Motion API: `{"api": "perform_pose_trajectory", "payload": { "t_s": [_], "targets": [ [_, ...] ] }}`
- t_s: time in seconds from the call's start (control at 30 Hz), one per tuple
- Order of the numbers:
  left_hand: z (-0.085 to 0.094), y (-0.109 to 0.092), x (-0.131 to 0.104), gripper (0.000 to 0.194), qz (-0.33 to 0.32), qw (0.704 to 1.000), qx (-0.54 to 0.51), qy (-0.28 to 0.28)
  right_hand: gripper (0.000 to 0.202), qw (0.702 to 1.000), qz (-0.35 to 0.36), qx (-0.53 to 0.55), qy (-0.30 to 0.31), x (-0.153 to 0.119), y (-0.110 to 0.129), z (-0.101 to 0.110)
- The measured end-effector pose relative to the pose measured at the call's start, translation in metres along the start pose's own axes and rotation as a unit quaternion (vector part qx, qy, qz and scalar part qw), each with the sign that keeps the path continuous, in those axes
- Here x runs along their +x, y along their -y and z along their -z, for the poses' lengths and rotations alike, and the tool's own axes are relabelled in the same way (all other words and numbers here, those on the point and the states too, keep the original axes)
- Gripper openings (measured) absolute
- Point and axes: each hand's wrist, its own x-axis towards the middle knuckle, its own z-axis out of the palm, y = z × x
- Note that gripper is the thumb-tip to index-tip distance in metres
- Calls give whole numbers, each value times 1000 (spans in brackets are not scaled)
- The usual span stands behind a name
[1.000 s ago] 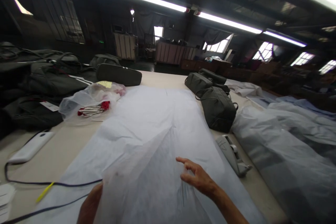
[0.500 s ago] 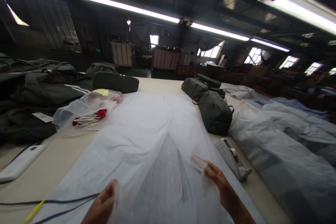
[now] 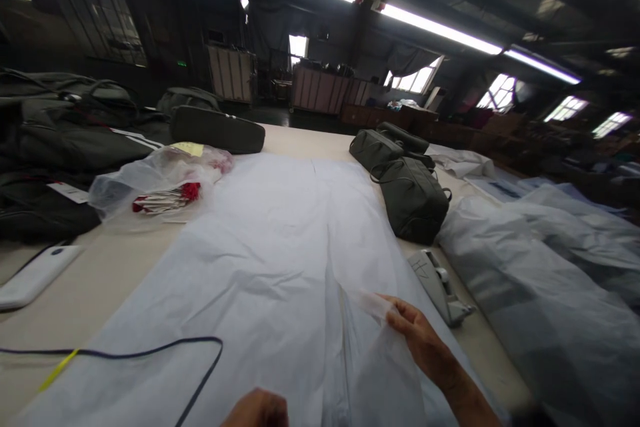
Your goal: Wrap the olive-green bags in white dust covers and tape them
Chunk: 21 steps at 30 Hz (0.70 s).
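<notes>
A long white translucent sheet [image 3: 260, 240] lies over the table, with a lengthwise opening near its middle. Right of that opening, my right hand [image 3: 417, 330] pinches a raised flap of the sheet between thumb and fingers. My left hand [image 3: 257, 408] is at the bottom edge, over the sheet and left of the opening; its fingers are cut off and blurred. A dark cord [image 3: 150, 350] with a yellow piece [image 3: 59, 370] runs across the sheet's left side.
Dark bags [image 3: 415, 200] and a tape dispenser [image 3: 440, 287] stand right of the sheet, beside plastic-covered goods [image 3: 540, 287]. At left are more dark bags [image 3: 65, 140], a plastic bag of tags [image 3: 160, 177] and a white device [image 3: 37, 275].
My left hand has moved right and down, and the left side of the sheet now lies flatter. The cord's bent end now shows. My right hand keeps its pinch. The view has shifted.
</notes>
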Motion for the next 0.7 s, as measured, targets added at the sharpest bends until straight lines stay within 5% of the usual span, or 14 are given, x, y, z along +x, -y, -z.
{"api": "perform_pose_trajectory", "payload": {
  "t_s": [0.1,0.3,0.7],
  "targets": [
    [10,-8,-13,3,34,998,-37,-29,40,999,-24,-15,41,4,0,-11],
    [26,-25,-35,11,34,978,-202,-32,33,991,-50,-11,126,10,-10,-21],
    [0,-18,-58,38,44,936,-290,-193,34,982,-25,-7,185,5,-17,-27]
  ]
}}
